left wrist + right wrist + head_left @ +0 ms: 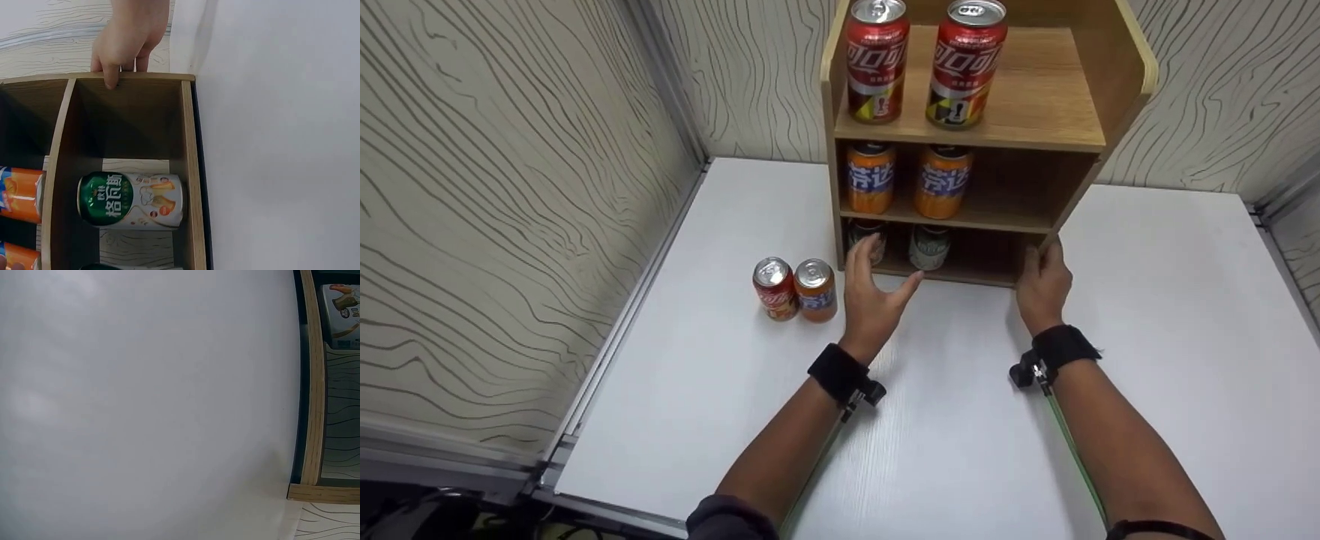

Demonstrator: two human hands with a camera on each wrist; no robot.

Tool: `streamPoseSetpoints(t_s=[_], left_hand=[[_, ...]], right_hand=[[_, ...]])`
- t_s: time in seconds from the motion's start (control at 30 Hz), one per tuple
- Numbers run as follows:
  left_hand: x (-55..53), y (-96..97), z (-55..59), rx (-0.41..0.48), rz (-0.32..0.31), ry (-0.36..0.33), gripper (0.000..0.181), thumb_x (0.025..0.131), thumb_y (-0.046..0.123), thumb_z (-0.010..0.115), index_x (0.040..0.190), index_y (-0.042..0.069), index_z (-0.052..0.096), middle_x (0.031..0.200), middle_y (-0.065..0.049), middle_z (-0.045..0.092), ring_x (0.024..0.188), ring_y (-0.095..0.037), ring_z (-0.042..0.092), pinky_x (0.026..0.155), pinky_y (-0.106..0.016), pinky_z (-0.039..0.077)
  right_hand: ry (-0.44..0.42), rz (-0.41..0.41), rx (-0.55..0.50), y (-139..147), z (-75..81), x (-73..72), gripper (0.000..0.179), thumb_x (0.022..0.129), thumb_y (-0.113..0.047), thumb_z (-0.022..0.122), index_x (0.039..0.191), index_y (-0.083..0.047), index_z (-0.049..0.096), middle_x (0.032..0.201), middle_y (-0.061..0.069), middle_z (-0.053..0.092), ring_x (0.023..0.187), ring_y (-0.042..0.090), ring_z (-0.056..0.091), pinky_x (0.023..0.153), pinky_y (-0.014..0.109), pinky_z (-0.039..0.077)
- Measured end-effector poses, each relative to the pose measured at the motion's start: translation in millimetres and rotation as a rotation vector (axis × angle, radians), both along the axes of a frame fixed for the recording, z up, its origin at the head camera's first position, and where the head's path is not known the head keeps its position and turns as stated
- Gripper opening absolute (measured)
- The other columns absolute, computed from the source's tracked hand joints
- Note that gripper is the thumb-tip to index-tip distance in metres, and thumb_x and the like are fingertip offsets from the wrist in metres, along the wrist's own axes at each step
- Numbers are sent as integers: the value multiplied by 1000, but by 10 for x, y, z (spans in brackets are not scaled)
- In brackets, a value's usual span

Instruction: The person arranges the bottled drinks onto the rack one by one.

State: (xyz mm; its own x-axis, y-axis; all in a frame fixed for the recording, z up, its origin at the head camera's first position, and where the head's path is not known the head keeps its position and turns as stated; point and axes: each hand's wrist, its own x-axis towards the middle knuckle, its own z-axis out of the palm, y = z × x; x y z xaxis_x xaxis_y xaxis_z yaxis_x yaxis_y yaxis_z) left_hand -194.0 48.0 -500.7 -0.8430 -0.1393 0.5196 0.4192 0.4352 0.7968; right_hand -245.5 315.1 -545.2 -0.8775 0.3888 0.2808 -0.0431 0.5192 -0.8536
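A wooden three-level shelf [1039, 97] stands at the back of the white table. My right hand [1044, 289] grips the shelf's lower right side panel; the left wrist view shows that thumb on the inner side and the fingers outside. Before the bottom compartment, my left hand [874, 304] holds nothing, its thumb and fingers spread apart. Just behind it, in that compartment, are a green-and-white can [132, 201] and another can [877, 251], partly hidden by the left fingers. Two orange cans [871, 180] occupy the middle level, and two red cola cans [877, 64] the top.
On the table left of the shelf, a smaller red cola can [775, 289] stands beside a small orange can [816, 291]. Patterned panels [495, 187] rise along the left and back. The white tabletop [945, 420] extends in front of the shelf.
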Motion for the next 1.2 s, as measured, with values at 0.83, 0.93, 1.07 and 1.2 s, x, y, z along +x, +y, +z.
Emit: streamPoseSetpoints(t_s=[0.83, 0.93, 1.07, 1.2], left_hand=[[79, -857, -57, 89, 164, 88, 64, 88, 13, 85, 140, -6, 52, 141, -24, 56, 137, -36, 54, 117, -51, 48], [89, -933, -75, 113, 167, 60, 63, 89, 12, 83, 141, -3, 52, 142, -22, 54, 138, -36, 52, 115, -53, 50], [86, -1060, -108, 130, 191, 53, 59, 90, 8, 81, 140, -3, 52, 142, -23, 53, 137, -38, 54, 111, -57, 52], [71, -1255, -215, 127, 256, 65, 59, 89, 7, 83, 138, -6, 54, 140, -24, 55, 135, -37, 57, 116, -53, 48]], right_hand=[[-7, 12, 5, 3, 6, 1, 44, 114, -22, 43, 157, -13, 44, 154, 16, 59, 143, 32, 56, 116, 45, 45], [-9, 3, 9, 8, 19, 0, 44, 114, -25, 42, 156, -12, 44, 153, 17, 59, 143, 31, 56, 116, 45, 45], [-9, -2, 14, 18, 20, -6, 43, 114, -25, 42, 155, -11, 45, 152, 18, 60, 143, 32, 57, 115, 47, 44], [-15, 4, 12, 18, 14, -2, 43, 114, -24, 43, 155, -11, 45, 153, 17, 59, 143, 32, 56, 115, 47, 45]])
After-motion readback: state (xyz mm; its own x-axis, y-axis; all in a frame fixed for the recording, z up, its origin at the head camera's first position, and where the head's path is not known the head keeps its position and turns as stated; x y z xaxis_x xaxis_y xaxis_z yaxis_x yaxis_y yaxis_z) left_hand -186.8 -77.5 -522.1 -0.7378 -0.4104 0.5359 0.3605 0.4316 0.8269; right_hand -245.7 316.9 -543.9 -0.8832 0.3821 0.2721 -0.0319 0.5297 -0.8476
